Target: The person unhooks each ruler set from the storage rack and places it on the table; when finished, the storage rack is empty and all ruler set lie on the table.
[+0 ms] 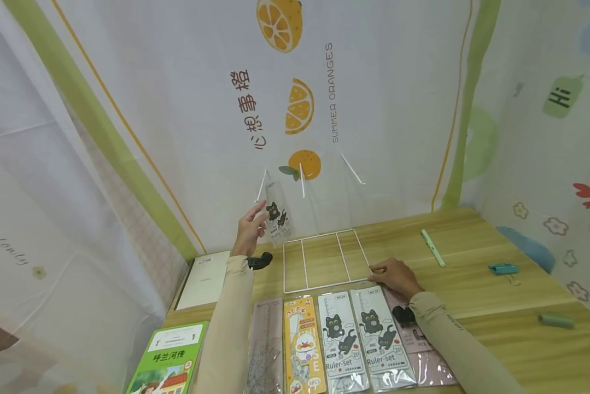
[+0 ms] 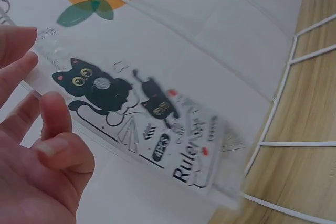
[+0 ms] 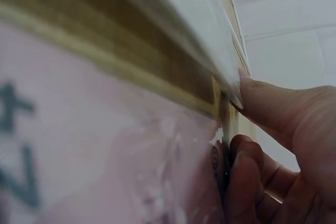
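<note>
The left hand (image 1: 249,229) was raised off the tabletop (image 1: 472,284) toward the printed backdrop, its fingers fairly straight, with a clear ruler pack (image 1: 278,214) bearing black cats just past the fingertips. The pack stood upright against the backdrop near thin white hooks (image 1: 261,186); whether it already hung from one or was steadied by the fingers I could not tell. In the left wrist view the fingers (image 2: 31,103) lay beside the pack's (image 2: 142,124) top edge, relaxed, not curled round it. The right hand (image 1: 395,275) rested low on the tabletop, thumb and fingers pinching the near corner of a white wire rack (image 1: 324,260), probably to keep it from sliding. Just below that hand lay a row of more ruler packs (image 1: 341,339), side by side and flat, likely within easy reach. Farther left of the left arm lay a green book (image 1: 169,358).
</note>
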`<move>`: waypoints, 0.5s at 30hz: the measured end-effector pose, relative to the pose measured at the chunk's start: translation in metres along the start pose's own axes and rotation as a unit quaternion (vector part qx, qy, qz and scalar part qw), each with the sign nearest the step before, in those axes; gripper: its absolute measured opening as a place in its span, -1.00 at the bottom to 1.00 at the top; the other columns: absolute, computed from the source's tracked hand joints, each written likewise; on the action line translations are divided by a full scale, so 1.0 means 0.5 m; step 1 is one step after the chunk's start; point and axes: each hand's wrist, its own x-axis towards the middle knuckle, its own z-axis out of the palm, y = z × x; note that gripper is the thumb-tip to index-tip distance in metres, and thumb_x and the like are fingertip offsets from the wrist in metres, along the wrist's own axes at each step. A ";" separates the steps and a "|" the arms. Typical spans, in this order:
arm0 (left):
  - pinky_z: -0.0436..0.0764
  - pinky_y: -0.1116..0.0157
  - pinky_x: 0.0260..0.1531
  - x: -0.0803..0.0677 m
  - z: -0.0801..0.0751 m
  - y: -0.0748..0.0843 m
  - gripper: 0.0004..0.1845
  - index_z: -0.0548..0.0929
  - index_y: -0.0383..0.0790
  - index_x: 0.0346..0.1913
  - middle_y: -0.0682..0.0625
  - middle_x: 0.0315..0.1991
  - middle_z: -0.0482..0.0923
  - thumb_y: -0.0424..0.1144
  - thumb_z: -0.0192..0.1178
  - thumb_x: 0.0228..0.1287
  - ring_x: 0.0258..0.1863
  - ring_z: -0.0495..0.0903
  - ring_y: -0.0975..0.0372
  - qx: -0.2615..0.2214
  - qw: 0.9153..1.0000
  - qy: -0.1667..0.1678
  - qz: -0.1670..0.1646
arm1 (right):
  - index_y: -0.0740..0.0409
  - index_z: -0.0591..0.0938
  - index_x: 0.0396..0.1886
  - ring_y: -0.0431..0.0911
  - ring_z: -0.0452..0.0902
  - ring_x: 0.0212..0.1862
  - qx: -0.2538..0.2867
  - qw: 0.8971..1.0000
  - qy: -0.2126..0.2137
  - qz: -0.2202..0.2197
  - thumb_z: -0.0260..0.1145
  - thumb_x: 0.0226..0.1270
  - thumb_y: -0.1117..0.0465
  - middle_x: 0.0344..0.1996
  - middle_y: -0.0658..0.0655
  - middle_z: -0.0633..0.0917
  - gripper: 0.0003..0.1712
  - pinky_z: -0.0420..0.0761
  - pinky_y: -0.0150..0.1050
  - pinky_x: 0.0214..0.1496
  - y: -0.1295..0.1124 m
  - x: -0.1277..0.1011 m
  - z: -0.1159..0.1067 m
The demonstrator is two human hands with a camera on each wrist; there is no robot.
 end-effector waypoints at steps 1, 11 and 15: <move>0.28 0.52 -0.63 -0.002 -0.003 0.002 -0.51 0.50 -0.03 0.42 -0.01 0.41 0.28 -0.31 0.17 0.48 -0.56 0.34 0.41 -0.004 1.000 0.004 0.002 | 0.16 0.76 0.04 0.22 0.68 -0.01 0.000 1.000 0.000 -0.001 0.53 0.17 0.03 0.00 0.36 0.73 -0.53 0.61 -0.07 -0.22 -0.001 0.000 0.000; 0.18 0.48 -0.66 -0.041 -0.037 0.015 -0.57 0.59 -0.22 0.30 -0.16 0.06 0.40 -0.36 0.23 0.41 -0.71 0.18 0.40 0.044 0.997 0.000 0.062 | 0.14 0.76 0.04 0.21 0.68 0.00 -0.001 1.000 0.004 0.002 0.54 0.15 0.00 0.02 0.36 0.73 -0.50 0.59 -0.08 -0.20 0.002 0.007 0.003; 0.19 0.47 -0.66 -0.062 -0.046 0.016 -0.61 0.62 -0.24 0.25 -0.01 -0.12 0.48 -0.34 0.27 0.39 -0.71 0.18 0.40 0.070 0.995 -0.007 0.072 | 0.16 0.76 0.05 0.27 0.65 0.06 0.001 1.000 0.003 0.000 0.54 0.15 0.01 0.04 0.38 0.71 -0.50 0.61 0.02 -0.11 0.004 0.005 0.002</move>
